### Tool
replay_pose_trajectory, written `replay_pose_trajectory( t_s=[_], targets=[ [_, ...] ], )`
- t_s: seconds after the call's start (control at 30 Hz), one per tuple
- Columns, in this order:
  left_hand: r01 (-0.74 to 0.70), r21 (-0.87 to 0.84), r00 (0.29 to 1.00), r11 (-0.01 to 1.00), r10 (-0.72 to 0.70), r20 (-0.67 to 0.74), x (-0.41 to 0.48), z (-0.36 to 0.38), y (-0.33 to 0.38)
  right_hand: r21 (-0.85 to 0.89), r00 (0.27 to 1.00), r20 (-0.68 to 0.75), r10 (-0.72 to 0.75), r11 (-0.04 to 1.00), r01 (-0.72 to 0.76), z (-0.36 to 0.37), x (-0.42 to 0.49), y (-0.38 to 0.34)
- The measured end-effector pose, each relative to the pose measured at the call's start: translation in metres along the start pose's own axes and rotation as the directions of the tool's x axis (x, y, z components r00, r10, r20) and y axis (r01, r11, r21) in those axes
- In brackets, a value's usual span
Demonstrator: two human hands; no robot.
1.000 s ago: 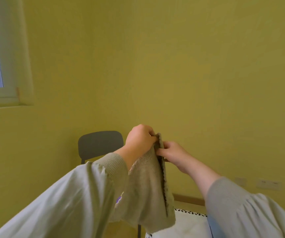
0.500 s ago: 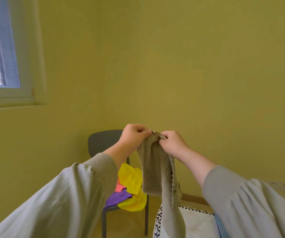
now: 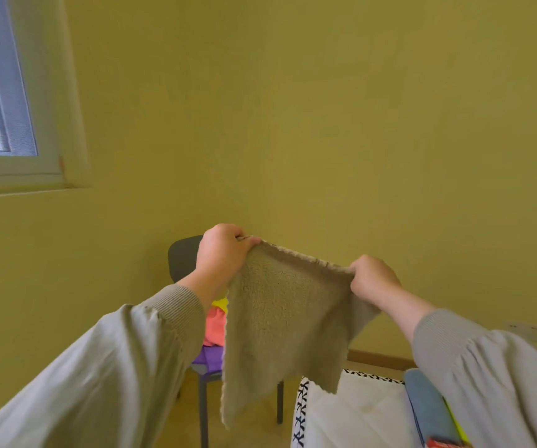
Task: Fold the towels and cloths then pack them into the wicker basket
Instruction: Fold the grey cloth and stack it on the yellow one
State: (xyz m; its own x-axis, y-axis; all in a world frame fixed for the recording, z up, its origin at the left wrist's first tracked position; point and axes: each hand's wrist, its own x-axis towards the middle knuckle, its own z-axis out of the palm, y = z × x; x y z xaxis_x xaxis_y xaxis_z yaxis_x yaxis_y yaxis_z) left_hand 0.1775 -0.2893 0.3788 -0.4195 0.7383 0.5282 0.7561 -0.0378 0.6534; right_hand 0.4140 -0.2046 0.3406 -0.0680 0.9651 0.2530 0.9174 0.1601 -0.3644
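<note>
Towel (image 3: 280, 318) spread open btwn fingers — left hand (image 3: 221, 253) & right hand (image 3: 373, 279) each pinch a top corner, rest hangs below fingers.

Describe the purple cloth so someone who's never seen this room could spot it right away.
Find the dark chair against the yellow wall, partly behind the held-up towel. Bright cloths are piled on its seat. The purple cloth is the lowest one showing, below the coral cloth and the yellow cloth.
</note>
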Motion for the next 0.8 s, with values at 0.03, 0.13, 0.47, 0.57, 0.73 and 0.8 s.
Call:
replay_pose_trajectory(
  t_s=[0.03, 0.13, 0.47, 0.57, 0.73, 0.8],
  targets=[
    [-0.011, 0.021, 1.0, 1.0, 0.01, 0.029, 0.001, -0.001, -0.002, 0.016, 1.0, -0.026, 0.014, 1.0, -0.014, 0.001, 0.002, 0.005],
    [-0.02, 0.082, 0.998, 0.996, 0.014, 0.067, -0.001, 0.003, -0.007, 0.103, 0.994, -0.086, 0.069, 0.993, -0.06, 0.005, 0.009, 0.01],
    [0.08, 0.169, 0.894, 0.982, -0.146, 0.424, -0.022, 0.042, -0.057, 0.086, 0.787, 0.617, -0.021, 0.996, -0.04, 0.01, -0.008, 0.055],
    [0.215, 0.093, 0.837, 0.972, -0.233, 0.494, -0.029, 0.069, -0.061, 0.206, 0.773, 0.634, -0.016, 0.967, -0.149, 0.03, -0.006, 0.083],
    [0.274, 0.152, 0.752, 0.95, -0.311, 0.582, -0.032, 0.115, -0.073, 0.324, 0.713, 0.701, -0.017, 0.898, -0.297, 0.056, 0.0, 0.123],
    [0.199, 0.197, 0.788, 0.96, -0.276, 0.55, -0.029, 0.139, -0.085, 0.286, 0.724, 0.686, 0.073, 0.888, -0.36, 0.071, 0.011, 0.139]
  ],
)
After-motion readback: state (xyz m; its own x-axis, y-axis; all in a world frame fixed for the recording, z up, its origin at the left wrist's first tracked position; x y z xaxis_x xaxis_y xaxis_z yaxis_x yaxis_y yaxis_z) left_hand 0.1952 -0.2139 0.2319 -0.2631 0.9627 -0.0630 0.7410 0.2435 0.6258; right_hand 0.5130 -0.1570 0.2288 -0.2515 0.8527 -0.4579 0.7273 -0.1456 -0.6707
